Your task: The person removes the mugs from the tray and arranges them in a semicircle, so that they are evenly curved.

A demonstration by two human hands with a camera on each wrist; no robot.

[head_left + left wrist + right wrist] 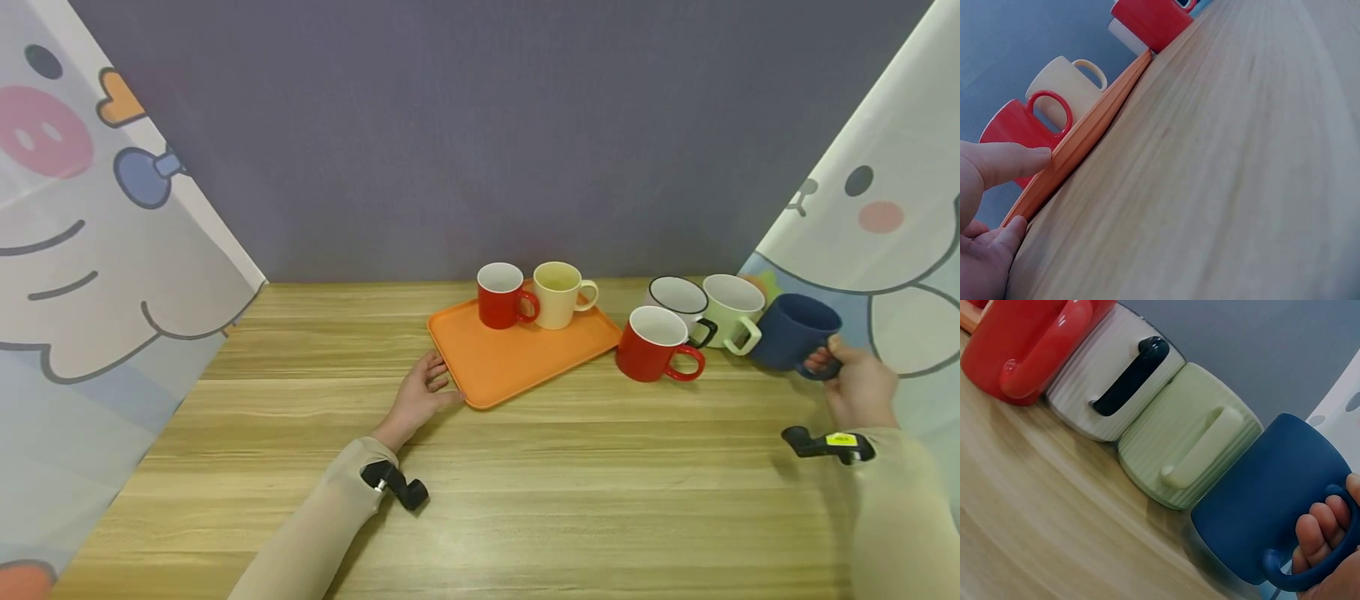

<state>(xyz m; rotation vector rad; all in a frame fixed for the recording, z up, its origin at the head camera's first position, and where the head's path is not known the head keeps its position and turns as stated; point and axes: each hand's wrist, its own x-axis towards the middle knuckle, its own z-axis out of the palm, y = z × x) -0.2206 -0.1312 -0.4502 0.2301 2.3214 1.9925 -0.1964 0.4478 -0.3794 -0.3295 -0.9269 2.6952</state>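
Note:
My right hand (862,387) grips the handle of a dark blue mug (1266,500) at the right end of a group of mugs. Whether its base touches the table cannot be told. My left hand (420,400) is at the near left corner of an orange tray (517,367), its loosely extended fingers and thumb touching the rim. On the tray's far part stand a small red mug (498,307) and a cream yellow mug (555,300). Beside the blue mug stand a ribbed light green mug (1188,434) and a ribbed white mug with a black handle (1116,375).
A larger red mug (648,350) stands in front of the white one, close to the tray's right corner. All rest on a wood-grain table (570,500). A dark grey wall (480,142) rises behind, with cartoon-printed sheets (892,275) along both sides.

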